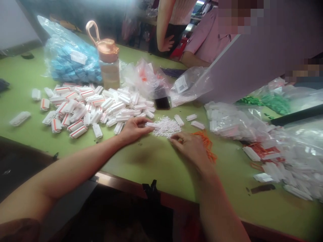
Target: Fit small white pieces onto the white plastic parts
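Pinching a small white plastic case [152,125] between thumb and fingers, the left hand [132,129] holds it just left of a heap of tiny white parts [166,127] on the green table [151,161]. Case long axis runs left–right, free end pointing right, into the heap. Right hand [191,146] rests at the heap's near edge, fingers curled; whether they grip anything, cannot tell. Orange cords [208,144] lie just beyond it. Judged light, stiff, smooth; best gripped across the narrow sides.
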`<state>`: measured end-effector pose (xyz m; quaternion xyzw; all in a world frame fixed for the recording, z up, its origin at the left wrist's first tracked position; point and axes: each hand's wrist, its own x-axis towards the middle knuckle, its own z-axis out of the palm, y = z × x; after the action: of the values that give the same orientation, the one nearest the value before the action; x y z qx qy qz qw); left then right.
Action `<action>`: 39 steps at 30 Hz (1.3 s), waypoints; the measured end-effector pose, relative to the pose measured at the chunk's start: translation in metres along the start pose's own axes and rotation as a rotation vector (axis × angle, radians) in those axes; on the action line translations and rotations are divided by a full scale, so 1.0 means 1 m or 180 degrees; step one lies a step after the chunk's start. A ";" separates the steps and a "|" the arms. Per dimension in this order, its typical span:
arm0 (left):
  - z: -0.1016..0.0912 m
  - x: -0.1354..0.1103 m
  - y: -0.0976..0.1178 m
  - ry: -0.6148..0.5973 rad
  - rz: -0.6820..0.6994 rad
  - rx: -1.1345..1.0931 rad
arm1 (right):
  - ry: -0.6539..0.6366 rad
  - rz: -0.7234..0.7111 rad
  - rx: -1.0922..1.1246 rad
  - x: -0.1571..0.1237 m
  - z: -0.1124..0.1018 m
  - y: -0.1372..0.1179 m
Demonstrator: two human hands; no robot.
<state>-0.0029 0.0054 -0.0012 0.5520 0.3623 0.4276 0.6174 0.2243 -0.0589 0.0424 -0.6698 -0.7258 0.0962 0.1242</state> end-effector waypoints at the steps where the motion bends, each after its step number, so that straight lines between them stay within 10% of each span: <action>1: 0.000 0.000 0.000 -0.0007 0.0020 0.0025 | -0.0008 -0.0036 -0.0107 -0.001 0.003 -0.003; 8: 0.001 0.000 -0.001 -0.0048 0.0198 0.0222 | 0.0177 -0.0328 -0.0524 0.002 0.013 -0.001; 21: 0.007 -0.005 -0.001 -0.0080 0.0388 0.0593 | 0.0823 -0.0168 0.2344 0.002 0.021 -0.027; 39: 0.015 -0.012 0.006 -0.0061 0.0296 0.0575 | 0.1636 -0.0734 0.0212 -0.002 0.024 -0.038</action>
<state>0.0057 -0.0112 0.0063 0.6257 0.3674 0.4161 0.5481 0.1812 -0.0632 0.0311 -0.5807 -0.7383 -0.0678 0.3363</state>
